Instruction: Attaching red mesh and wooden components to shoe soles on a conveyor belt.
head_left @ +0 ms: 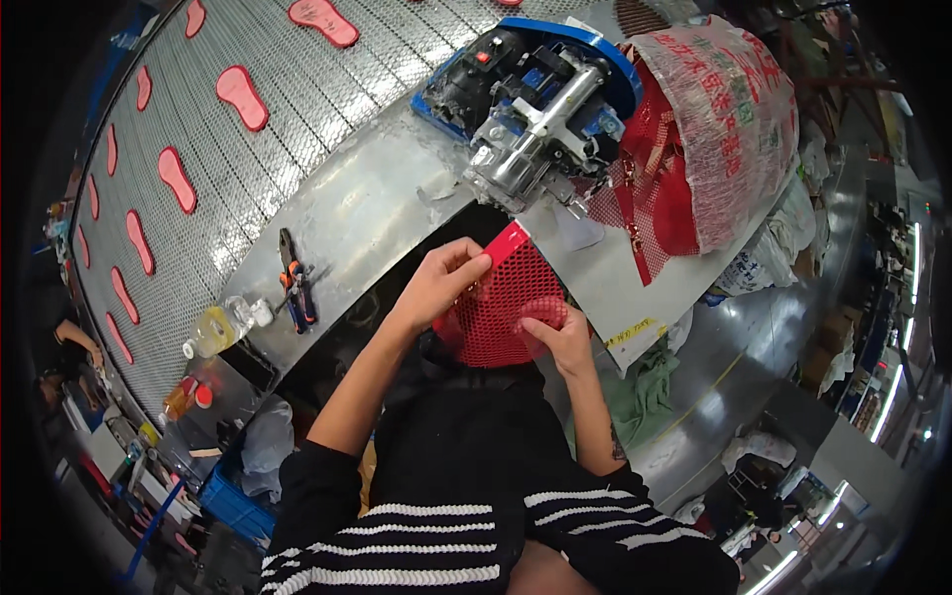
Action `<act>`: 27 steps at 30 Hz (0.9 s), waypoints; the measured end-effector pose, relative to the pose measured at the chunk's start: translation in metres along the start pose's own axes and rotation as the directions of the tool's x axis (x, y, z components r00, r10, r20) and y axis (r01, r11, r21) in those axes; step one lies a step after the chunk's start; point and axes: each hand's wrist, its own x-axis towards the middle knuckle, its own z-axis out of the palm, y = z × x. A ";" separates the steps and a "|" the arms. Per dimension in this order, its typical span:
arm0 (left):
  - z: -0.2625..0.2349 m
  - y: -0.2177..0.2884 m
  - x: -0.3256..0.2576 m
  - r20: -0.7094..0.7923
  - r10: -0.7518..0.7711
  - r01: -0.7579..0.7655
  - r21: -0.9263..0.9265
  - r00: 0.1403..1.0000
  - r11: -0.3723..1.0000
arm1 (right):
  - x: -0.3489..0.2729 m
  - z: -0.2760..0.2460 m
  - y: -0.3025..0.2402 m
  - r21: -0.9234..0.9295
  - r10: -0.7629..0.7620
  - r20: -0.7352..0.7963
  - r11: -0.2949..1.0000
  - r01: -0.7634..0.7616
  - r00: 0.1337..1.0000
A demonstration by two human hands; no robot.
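Note:
A red mesh piece (506, 312) with a solid, shiny red band along its upper edge hangs in front of my body, just below the machine. My left hand (446, 283) pinches the band near its left end, thumb and fingers closed on it. On the lower right, my right hand (563, 339) holds the mesh between thumb and fingers. Directly beyond both hands stands a small machine (540, 124) with a metal cylindrical arm and a blue rim. The band's far end points up toward the machine's lower part and looks apart from it.
Red insole-shaped pieces (243, 97) lie on a mesh conveyor (288, 59) at the far left. Pliers (295, 283) and a yellowish bottle (210, 332) sit on the metal table (347, 223). At right, a white woven sack (724, 129) spills red mesh; a green cloth (643, 397) hangs below.

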 end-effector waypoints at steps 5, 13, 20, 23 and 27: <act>0.006 -0.010 0.016 -0.166 0.091 -0.081 0.065 0.982 0.995 | -0.003 0.010 0.001 -0.165 -0.146 -0.181 0.979 0.116 0.973; 0.011 -0.009 0.029 -0.195 0.126 -0.084 0.212 0.973 0.974 | 0.001 0.010 -0.006 -0.116 -0.102 -0.294 0.991 0.070 0.950; 0.016 -0.012 0.033 -0.337 0.180 -0.104 0.233 0.924 0.967 | 0.005 0.016 -0.013 -0.052 -0.078 -0.320 0.997 0.065 0.944; 0.016 -0.009 0.033 -0.350 0.175 -0.101 0.218 0.920 0.971 | 0.007 0.018 -0.017 -0.047 -0.079 -0.321 0.997 0.068 0.944; 0.020 -0.005 0.031 -0.377 0.171 -0.105 0.188 0.910 0.977 | 0.012 0.006 -0.001 -0.132 -0.135 -0.329 0.987 0.096 0.935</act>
